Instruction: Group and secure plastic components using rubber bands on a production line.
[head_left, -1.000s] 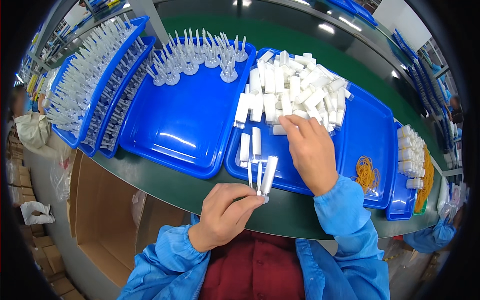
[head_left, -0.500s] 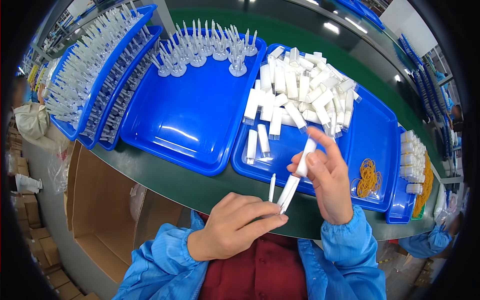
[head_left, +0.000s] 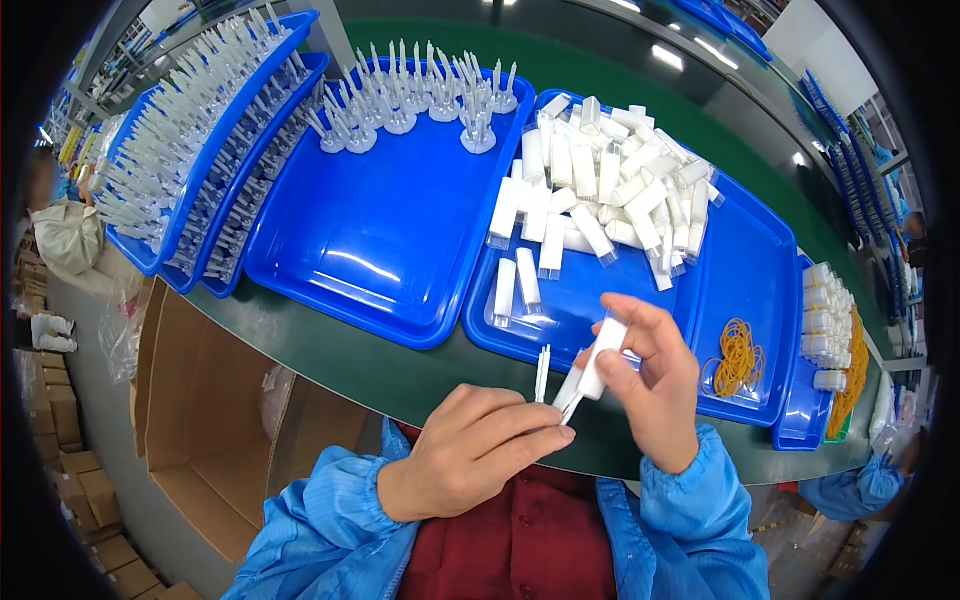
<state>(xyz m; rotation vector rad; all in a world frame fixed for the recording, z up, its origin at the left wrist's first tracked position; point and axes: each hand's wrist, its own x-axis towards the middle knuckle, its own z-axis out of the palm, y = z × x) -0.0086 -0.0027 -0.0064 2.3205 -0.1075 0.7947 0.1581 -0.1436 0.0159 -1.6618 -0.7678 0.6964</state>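
Observation:
My left hand (head_left: 465, 450) is closed, thumb and fingers pinching slim white sticks (head_left: 542, 374) that stick up past the fingertips. Their lower ends are hidden in the fingers. My right hand (head_left: 648, 385) is closed around a white rectangular tube (head_left: 604, 360), held tilted between thumb and fingers. The tube's lower end sits right beside the left fingertips, over another white piece partly hidden behind it; whether they touch I cannot tell. Both hands are above the table's near edge, in front of a blue tray (head_left: 640, 283) with a pile of similar white tubes (head_left: 610, 165) with clear ends.
Left stands a wide blue tray (head_left: 360, 250) with white pointed sticks upright on clear round bases (head_left: 478, 135). Further left, stacked blue trays (head_left: 200, 215) hold many more. Right, a blue tray (head_left: 745, 250) carries orange rubber bands (head_left: 737, 360). Banded white bundles (head_left: 820, 320) stand beyond. A cardboard box (head_left: 220, 430) is lower left.
My right hand has come down a little, bringing its white tube lower and closer to my left fingertips. Two stick tips now show apart above my left hand, where one showed before.

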